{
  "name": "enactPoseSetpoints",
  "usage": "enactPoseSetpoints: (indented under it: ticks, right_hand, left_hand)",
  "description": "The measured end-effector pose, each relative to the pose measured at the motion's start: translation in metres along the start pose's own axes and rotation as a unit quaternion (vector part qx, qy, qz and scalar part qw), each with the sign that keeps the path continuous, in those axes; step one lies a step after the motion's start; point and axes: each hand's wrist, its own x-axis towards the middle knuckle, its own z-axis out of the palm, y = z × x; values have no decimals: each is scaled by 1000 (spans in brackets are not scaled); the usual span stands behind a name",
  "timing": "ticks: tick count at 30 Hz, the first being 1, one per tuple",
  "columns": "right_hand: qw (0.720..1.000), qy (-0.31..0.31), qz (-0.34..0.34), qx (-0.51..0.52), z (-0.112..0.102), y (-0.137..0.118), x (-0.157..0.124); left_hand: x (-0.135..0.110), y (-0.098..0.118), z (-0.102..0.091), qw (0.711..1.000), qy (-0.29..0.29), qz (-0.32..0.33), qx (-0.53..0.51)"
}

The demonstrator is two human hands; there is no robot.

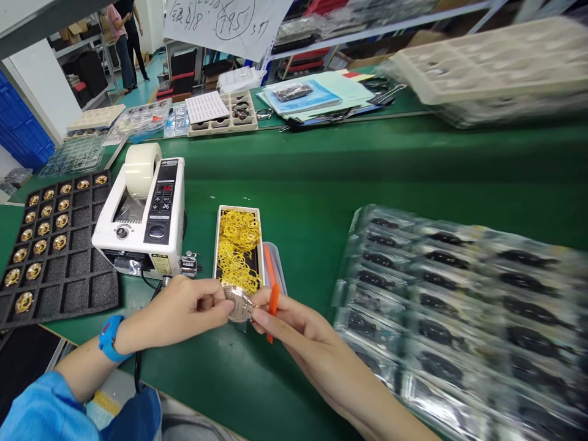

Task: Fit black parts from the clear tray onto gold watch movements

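A round silver watch case is held up above the bench between both hands. My left hand pinches its left edge between thumb and fingers. On the opposite side, the thumb and fingers of my right hand close on the case's right edge. A slim orange plastic tool passes between the fingers of that same hand. Just behind the hands stands a white box heaped with yellow plastic rings. The underside of the watch case is hidden.
A white tape dispenser is at the left, beside a black foam tray holding several gold-coloured watch parts. At right lie clear plastic trays with dark parts. Folders and a beige tray sit along the back ledge.
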Motion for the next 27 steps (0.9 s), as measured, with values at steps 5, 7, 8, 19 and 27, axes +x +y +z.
enactPoseSetpoints:
  ticks: [5, 7, 8, 19, 27]
  right_hand:
    - [1000, 7, -14, -6, 1, 2, 0]
    - [1000, 14, -17, -8, 2, 2, -1]
    - [1000, 17, -18, -9, 2, 2, -2]
    - [1000, 9, -21, 17, 5, -3, -5]
    - [988, 20, 32, 148, 21, -4, -14]
  left_hand:
    - [0, 0, 4, 997, 41, -12, 70]
    - [-1, -1, 5, 991, 71, -17, 109]
    - [-2, -2, 5, 988, 87, -17, 125]
    - [-3, -13, 13, 905, 271, 290, 153]
    - [1, -17, 19, 967, 114, 201, 105]
